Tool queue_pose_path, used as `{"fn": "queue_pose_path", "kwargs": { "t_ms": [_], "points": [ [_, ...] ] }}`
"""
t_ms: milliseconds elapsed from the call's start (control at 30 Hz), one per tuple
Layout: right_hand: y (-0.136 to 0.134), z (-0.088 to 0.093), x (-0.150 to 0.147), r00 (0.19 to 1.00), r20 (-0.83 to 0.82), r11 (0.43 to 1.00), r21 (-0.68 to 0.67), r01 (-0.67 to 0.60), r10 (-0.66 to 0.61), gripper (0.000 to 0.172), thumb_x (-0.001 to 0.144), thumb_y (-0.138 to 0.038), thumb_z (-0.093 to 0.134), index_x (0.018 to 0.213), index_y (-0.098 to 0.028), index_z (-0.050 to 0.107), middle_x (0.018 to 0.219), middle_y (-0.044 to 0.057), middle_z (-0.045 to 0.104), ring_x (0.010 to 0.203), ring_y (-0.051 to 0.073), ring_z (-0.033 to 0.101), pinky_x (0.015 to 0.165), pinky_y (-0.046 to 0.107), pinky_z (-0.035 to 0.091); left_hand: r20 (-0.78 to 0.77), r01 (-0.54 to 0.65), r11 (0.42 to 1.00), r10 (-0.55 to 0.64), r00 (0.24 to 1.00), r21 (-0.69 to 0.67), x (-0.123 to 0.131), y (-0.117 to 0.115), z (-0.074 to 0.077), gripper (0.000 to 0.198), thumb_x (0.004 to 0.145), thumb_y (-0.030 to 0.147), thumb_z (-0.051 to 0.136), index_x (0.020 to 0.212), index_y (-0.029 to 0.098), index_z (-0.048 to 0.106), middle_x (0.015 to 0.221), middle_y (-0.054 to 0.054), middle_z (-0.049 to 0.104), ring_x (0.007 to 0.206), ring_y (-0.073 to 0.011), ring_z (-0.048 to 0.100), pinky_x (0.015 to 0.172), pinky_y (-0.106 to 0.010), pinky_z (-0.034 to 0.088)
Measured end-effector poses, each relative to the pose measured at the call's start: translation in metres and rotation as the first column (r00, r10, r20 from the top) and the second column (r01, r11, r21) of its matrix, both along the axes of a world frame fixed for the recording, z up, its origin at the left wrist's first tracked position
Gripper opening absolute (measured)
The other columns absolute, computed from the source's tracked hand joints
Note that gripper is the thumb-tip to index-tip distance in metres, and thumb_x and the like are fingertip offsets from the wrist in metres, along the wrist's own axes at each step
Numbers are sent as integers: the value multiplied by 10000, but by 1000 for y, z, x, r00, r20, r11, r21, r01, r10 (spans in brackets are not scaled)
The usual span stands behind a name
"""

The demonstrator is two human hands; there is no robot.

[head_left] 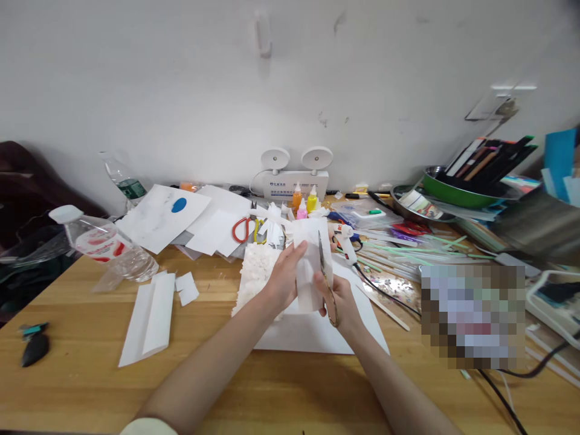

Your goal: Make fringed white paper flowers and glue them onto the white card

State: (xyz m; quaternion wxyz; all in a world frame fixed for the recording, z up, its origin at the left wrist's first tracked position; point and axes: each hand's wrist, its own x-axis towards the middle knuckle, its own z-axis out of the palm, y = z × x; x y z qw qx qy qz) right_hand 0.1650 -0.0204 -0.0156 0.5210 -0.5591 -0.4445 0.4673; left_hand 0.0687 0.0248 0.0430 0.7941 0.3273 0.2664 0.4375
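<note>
My left hand (285, 275) grips a white strip of paper (308, 284) by its left side, holding it up over the table. In my right hand (339, 299) is a pair of scissors (321, 251), blades pointing away from me along the right part of the strip. Whether the blades are apart is too small to tell. Beneath my hands lies a white sheet (312, 338). A panel covered in crumpled white bits (256, 272) rests on it, partly hidden by my left hand.
A clear bottle (113, 248) and folded paper (151, 317) are at the left. Red-handled scissors (241, 229), small paint bottles (302, 210) and a glue gun (347, 241) stand or lie behind my hands. Sticks, a cable and a green bowl (462, 188) crowd the right.
</note>
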Motion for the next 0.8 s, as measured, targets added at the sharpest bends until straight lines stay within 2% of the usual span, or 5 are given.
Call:
{"fn": "queue_pose_path", "kwargs": {
  "t_ms": [200,367,533,700,800],
  "points": [
    [0,4,-3,999,-36,999,-32,17,-18,452,685,-588,513,518,-188,385,327,-75,336,244,53,321,245,174,208,14,4,1000,-4,1000,12,1,0,1,333,751,317,538,1028,137,587,892,-99,672,803,-232,629,696,-310,479],
    [-1,13,-5,1000,0,998,-58,31,-31,476,670,-618,496,489,-194,378,277,-68,338,228,51,286,241,183,199,10,-23,999,24,1000,-25,2,-1,3,341,730,303,560,1021,127,589,884,-105,672,829,-242,623,716,-314,470],
    [-2,17,-4,1000,28,998,-67,9,-7,482,670,-623,487,485,-188,392,264,-61,355,224,53,304,241,178,213,26,-9,1000,9,1000,11,1,2,1,356,721,335,557,992,108,606,898,-113,667,875,-255,604,756,-323,451],
    [-3,15,-5,999,9,997,-62,-39,39,485,657,-620,505,482,-186,381,275,-70,345,226,49,304,241,174,217,48,-12,1000,11,999,26,-4,8,2,393,730,395,528,977,102,616,906,-110,661,906,-249,587,788,-327,434],
    [-4,9,-5,998,-11,996,-56,-66,65,476,690,-604,488,492,-184,379,296,-70,347,232,46,303,240,172,222,32,-48,998,47,998,45,-5,9,1,356,719,374,562,943,106,629,870,-105,666,880,-236,598,771,-313,440]
  ]
}}
